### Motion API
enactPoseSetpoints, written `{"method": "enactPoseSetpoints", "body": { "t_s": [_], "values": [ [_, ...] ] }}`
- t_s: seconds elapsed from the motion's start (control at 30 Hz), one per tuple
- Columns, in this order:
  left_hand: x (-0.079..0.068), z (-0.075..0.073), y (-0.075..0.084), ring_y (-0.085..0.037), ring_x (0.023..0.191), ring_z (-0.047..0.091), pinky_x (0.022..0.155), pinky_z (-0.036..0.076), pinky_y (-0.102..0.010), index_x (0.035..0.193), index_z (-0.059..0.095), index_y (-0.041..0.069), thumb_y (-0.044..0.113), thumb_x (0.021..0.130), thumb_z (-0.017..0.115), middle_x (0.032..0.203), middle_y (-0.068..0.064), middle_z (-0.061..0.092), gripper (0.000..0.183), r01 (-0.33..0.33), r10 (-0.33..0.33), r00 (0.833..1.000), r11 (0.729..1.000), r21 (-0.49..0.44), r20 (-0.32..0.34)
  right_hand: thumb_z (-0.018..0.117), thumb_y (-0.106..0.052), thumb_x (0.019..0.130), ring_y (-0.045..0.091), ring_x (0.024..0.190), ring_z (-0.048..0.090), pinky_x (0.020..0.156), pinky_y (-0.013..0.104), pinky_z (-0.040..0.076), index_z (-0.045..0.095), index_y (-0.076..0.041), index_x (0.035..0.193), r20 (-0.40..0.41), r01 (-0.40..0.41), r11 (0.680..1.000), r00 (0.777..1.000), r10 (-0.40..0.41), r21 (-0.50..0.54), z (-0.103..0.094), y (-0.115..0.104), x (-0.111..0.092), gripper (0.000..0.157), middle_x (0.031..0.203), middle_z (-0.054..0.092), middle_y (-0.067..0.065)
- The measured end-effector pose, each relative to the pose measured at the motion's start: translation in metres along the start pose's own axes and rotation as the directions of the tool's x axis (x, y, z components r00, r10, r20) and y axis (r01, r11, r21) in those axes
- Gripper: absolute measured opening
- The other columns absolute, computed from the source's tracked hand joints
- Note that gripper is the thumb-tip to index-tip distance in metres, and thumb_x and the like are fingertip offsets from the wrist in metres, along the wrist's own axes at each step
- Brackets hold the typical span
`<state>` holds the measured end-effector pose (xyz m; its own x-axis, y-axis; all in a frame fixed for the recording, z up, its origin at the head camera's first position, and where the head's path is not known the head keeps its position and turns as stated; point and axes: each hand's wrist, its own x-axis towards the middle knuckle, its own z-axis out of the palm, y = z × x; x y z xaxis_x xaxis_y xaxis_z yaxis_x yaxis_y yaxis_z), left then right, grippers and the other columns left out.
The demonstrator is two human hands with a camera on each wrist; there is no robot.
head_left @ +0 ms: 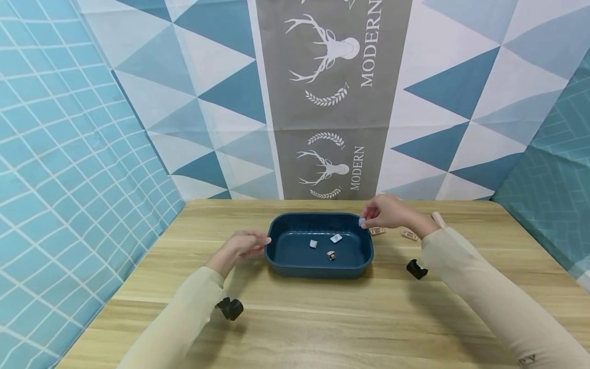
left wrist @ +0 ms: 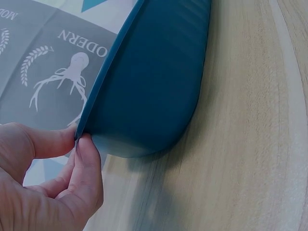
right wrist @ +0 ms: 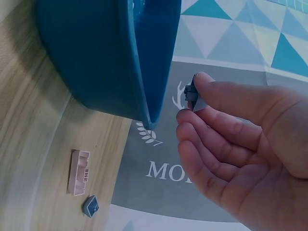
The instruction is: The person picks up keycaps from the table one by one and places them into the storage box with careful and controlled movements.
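A dark blue rectangular basin stands on the wooden table. My left hand pinches its left rim between thumb and fingers, clearly seen in the left wrist view, where the basin wall fills the middle. Over the basin's right rim, my right hand holds a small pale blue keycap between thumb and forefinger. The right wrist view shows the dark underside of this keycap with its stem. Inside the basin lie a white keycap, another white one and a tan piece.
Right of the basin, a long beige keycap lies hollow side up, with a small blue keycap near it. Another beige piece is under the right forearm. Black wrist-worn parts show near both wrists. A patterned cloth hangs behind the table.
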<state>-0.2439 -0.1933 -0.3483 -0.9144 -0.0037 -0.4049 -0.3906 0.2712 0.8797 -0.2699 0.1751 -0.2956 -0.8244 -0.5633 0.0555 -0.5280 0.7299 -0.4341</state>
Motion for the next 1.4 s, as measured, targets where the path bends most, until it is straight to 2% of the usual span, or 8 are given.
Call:
{"method": "enactPoseSetpoints", "body": {
  "t_s": [0.23, 0.57, 0.77, 1.1, 1.4],
  "values": [
    [0.0, 0.0, 0.0, -0.008, 0.079, 0.058, 0.079, 0.057, -0.019, 0.122, 0.057, -0.004, 0.011, 0.092, 0.063, 0.094, -0.002, 0.061, 0.034, 0.006, -0.006, 1.0, 1.0, 0.001, -0.006, 0.072, -0.015, 0.085, 0.013, 0.076, 0.065, 0.074, 0.033, 0.058, 0.071, -0.004, 0.089, 0.02, -0.008, 1.0, 1.0, 0.007, 0.004, -0.002, -0.006, 0.008, 0.012, 0.084, 0.072, 0.006],
    [0.001, 0.0, -0.001, -0.007, 0.079, 0.058, 0.076, 0.056, -0.017, 0.123, 0.055, -0.005, 0.011, 0.093, 0.063, 0.094, -0.001, 0.06, 0.035, 0.0, 0.0, 1.0, 1.0, -0.002, 0.002, 0.073, -0.015, 0.084, 0.011, 0.074, 0.062, 0.072, 0.03, 0.057, 0.071, -0.005, 0.09, 0.047, 0.003, 1.0, 0.999, -0.002, -0.008, -0.004, -0.013, 0.015, 0.012, 0.084, 0.071, 0.006],
    [0.001, 0.001, 0.0, -0.008, 0.08, 0.058, 0.081, 0.057, -0.02, 0.124, 0.055, -0.006, 0.01, 0.093, 0.062, 0.096, -0.002, 0.06, 0.035, 0.002, -0.002, 1.0, 1.0, 0.002, 0.003, 0.072, -0.015, 0.085, 0.011, 0.074, 0.061, 0.069, 0.027, 0.055, 0.071, -0.004, 0.091, 0.079, -0.012, 1.0, 0.997, 0.012, 0.007, -0.004, -0.017, 0.02, 0.013, 0.086, 0.071, 0.007],
    [0.0, 0.001, 0.001, -0.008, 0.081, 0.058, 0.075, 0.055, -0.017, 0.125, 0.053, -0.007, 0.01, 0.094, 0.06, 0.098, -0.003, 0.059, 0.036, -0.006, 0.006, 1.0, 1.0, 0.006, 0.014, 0.073, -0.017, 0.084, 0.011, 0.072, 0.06, 0.067, 0.024, 0.053, 0.071, -0.005, 0.089, 0.113, -0.004, 0.999, 0.994, 0.009, -0.039, 0.001, -0.02, 0.032, 0.013, 0.083, 0.071, 0.006],
    [0.001, 0.001, 0.0, -0.007, 0.079, 0.057, 0.072, 0.055, -0.015, 0.124, 0.054, -0.007, 0.009, 0.094, 0.061, 0.092, -0.001, 0.059, 0.035, -0.008, 0.008, 1.0, 1.0, -0.007, 0.017, 0.074, -0.018, 0.084, 0.01, 0.072, 0.06, 0.068, 0.023, 0.052, 0.072, -0.006, 0.088, 0.145, -0.013, 0.998, 0.989, 0.022, -0.064, 0.004, -0.026, 0.041, 0.013, 0.082, 0.072, 0.004]
  ]
}}
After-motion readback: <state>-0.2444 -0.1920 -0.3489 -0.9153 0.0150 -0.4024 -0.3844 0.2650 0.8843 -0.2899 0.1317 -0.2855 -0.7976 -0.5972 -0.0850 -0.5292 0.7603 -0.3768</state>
